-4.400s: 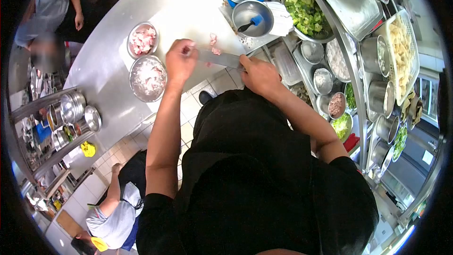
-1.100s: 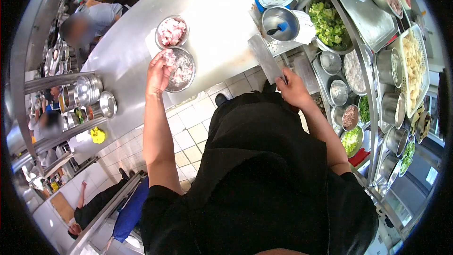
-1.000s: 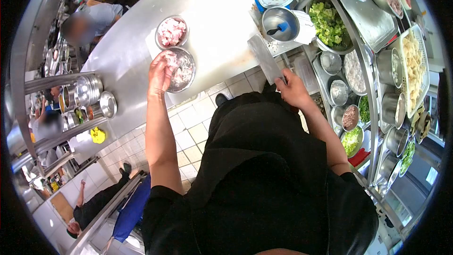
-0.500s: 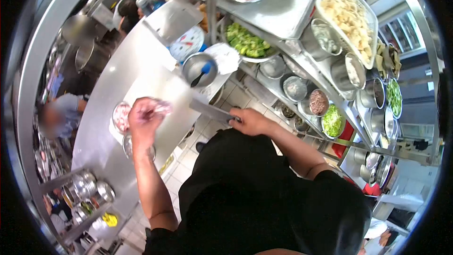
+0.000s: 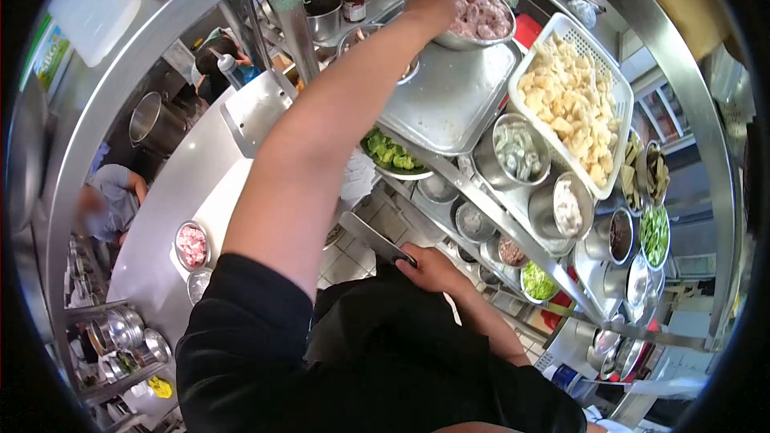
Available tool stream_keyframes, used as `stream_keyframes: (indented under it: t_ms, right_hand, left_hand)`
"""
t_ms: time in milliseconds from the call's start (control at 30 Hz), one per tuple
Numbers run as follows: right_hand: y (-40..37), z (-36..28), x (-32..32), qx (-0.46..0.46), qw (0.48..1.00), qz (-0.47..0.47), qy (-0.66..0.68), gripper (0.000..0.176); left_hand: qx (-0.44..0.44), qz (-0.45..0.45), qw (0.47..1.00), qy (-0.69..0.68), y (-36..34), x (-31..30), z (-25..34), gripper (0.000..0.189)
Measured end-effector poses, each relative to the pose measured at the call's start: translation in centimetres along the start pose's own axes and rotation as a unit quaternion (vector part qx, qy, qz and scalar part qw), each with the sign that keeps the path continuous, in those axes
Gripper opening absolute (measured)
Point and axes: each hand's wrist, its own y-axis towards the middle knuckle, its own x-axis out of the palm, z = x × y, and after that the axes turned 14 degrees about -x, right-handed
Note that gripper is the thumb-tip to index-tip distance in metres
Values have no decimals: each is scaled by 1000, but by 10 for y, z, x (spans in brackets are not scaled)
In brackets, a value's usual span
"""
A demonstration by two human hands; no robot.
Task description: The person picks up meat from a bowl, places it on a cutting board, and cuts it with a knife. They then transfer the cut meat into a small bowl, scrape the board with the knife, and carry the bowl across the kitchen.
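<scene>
My left hand reaches up to the high shelf and is in a steel bowl of raw pink meat pieces. Its fingers are hidden behind the back of the hand, so whether they hold meat does not show. Low in front of my body, my right hand is closed around the handle of a cleaver, the broad blade pointing up and left. On the counter at left stands a small steel bowl with chopped pink meat, a second small bowl close beside it.
A metal tray and a white basket of pale yellow pieces sit on the shelf. Steel pots line its right side. Greens lie below. A metal post rises near my left arm. Another person is across the counter.
My left hand, earlier holding pink meat over the counter, has moved up and right into the shelf bowl. My right hand keeps the cleaver. The view has shifted.
</scene>
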Motion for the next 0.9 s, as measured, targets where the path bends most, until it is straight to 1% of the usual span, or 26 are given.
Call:
stream_keyframes:
  t_ms: [33,100,133,167,233,267,333,467,500,567,633,667,733,767,833,867,900]
  right_hand:
    - [-1,3,-6,-3,1000,-4,-5,27]
    - [-2,6,-15,5,1000,-12,-13,28]
    - [-2,6,-19,13,1000,-12,2,30]
    - [-2,8,-22,10,1000,-15,-2,30]
    - [-1,10,-28,16,1000,-14,-3,30]
    - [-1,14,-29,18,1000,-11,-2,31]
    - [0,15,-33,19,1000,-6,-9,31]
    - [4,14,-36,24,1000,4,-10,31]
    - [3,16,-36,24,1000,5,-10,30]
    - [2,16,-37,19,1000,8,1,30]
    - [0,16,-37,13,1000,9,9,30]
    - [0,18,-36,7,1000,15,10,30]
    - [0,21,-34,-2,1000,19,11,29]
    - [0,22,-33,-3,1000,29,9,29]
    - [1,24,-30,-4,999,37,8,28]
    - [2,24,-31,-10,999,32,10,28]
    - [3,23,-32,-17,999,26,11,28]
  left_hand:
    - [3,32,999,33,9,17,4,23]
    - [84,67,994,37,27,53,14,22]
    - [173,-2,984,44,34,59,21,25]
    - [260,-72,962,50,40,64,25,31]
    - [269,-218,928,136,35,30,58,30]
    - [268,-213,929,139,34,30,61,30]
    - [199,-260,941,91,34,38,62,28]
    - [212,-253,938,101,45,58,51,28]
    - [209,-243,942,98,52,71,43,27]
    - [206,-235,945,94,52,76,40,28]
    - [143,-244,959,32,47,65,37,29]
    - [142,-243,959,31,44,59,37,29]
    - [87,-250,963,-57,37,45,36,32]
    - [84,-250,963,-56,33,39,33,32]
    - [40,-175,976,-125,24,38,26,34]
    - [37,-174,976,-126,20,37,22,34]
    - [-21,-188,966,-174,18,35,18,39]
